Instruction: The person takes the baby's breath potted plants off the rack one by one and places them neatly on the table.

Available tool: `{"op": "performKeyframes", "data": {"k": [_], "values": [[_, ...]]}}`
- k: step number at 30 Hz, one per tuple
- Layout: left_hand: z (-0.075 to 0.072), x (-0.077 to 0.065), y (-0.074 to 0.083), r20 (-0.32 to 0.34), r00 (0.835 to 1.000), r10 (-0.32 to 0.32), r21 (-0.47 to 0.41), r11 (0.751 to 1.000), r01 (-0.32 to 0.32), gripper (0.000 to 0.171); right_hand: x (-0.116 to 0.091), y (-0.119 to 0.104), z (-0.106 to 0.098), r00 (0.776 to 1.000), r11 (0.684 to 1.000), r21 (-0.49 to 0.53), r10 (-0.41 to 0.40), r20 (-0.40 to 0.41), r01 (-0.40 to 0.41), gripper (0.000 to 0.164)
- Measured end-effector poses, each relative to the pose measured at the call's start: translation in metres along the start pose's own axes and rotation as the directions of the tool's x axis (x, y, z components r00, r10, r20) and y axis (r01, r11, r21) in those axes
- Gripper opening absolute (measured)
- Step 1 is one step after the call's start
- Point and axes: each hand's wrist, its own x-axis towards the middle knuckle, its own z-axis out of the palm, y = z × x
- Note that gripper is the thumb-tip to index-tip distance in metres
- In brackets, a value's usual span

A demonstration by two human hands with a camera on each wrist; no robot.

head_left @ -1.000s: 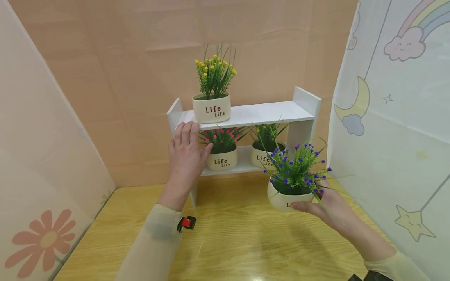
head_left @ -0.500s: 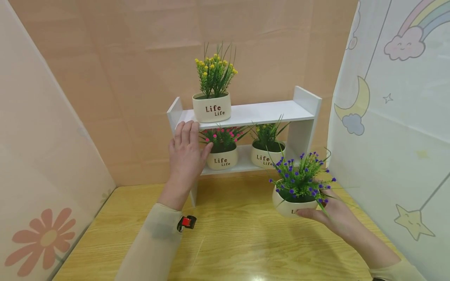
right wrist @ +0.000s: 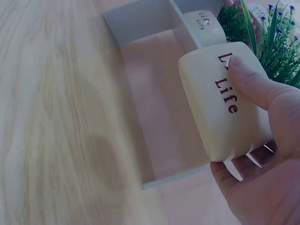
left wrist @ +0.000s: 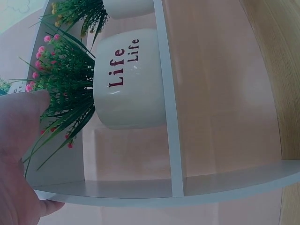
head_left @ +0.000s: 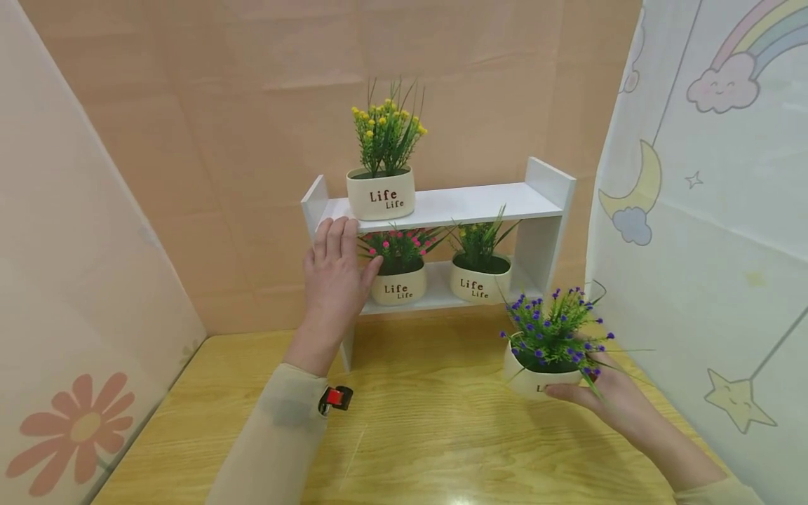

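My right hand [head_left: 609, 400] holds a potted plant with purple flowers [head_left: 549, 344] clear of the table, in front of the shelf's right end. Its thumb lies on the lettered front of the cream pot [right wrist: 225, 108], with the fingers wrapped round the end. At the white two-tier shelf [head_left: 486, 203], my left hand [head_left: 331, 277] grips the left end near the top board. A yellow-flowered potted plant [head_left: 381, 196] stands on the top board's left. Below it sits a pink-flowered potted plant [head_left: 399, 286], with another yellow-flowered potted plant [head_left: 480, 280] to its right.
The shelf stands on a wood-grain table [head_left: 404, 421] near a tan backdrop [head_left: 221, 140]. A white sheet with cartoon prints [head_left: 707, 266] hangs at the right, and a pale panel with a flower print [head_left: 82, 280] borders the left.
My right hand has moved the purple-flowered plant to the right and back toward me, away from the shelf. My left hand has stayed at the shelf's left end.
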Motion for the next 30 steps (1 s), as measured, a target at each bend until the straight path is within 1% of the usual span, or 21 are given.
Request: {"op": "performKeyframes", "data": {"k": [2,5,13,15,16,20,25,30], "values": [[0.001,0.0,0.0,0.003,1.0,-0.005,-0.001,1.0,0.005,0.078,0.0,0.006,-0.001,1.0,1.0,-0.004,0.023,0.01,-0.023,0.097],[0.001,0.0,-0.001,0.002,1.0,-0.009,-0.001,1.0,0.009,0.078,0.001,0.014,-0.002,0.999,0.999,-0.008,0.035,0.01,-0.035,0.102],[0.002,0.001,-0.001,-0.006,1.0,-0.004,-0.003,1.0,0.004,0.077,0.002,0.032,-0.002,1.0,1.0,-0.013,-0.001,0.008,0.001,0.097],[0.002,0.001,-0.001,-0.006,1.0,-0.004,-0.005,1.0,0.004,0.078,0.003,0.038,-0.002,1.0,1.0,0.01,-0.011,0.012,0.011,0.096],[0.002,0.001,-0.001,-0.007,1.0,-0.005,-0.005,1.0,0.005,0.078,0.003,0.041,-0.002,1.0,1.0,0.016,-0.01,0.013,0.01,0.099],[0.002,0.0,-0.001,-0.004,1.0,-0.008,-0.007,1.0,0.008,0.078,0.006,0.051,-0.002,0.999,1.0,0.019,0.025,0.025,-0.025,0.108],[0.002,0.0,-0.001,-0.01,1.0,-0.007,-0.009,1.0,0.007,0.078,0.009,0.063,-0.003,0.995,0.995,-0.028,0.095,0.044,-0.093,0.115],[0.002,0.0,0.0,-0.015,1.0,0.001,-0.001,1.0,-0.001,0.078,0.012,0.07,-0.003,0.99,0.992,0.002,0.124,0.074,-0.124,0.118]]}}
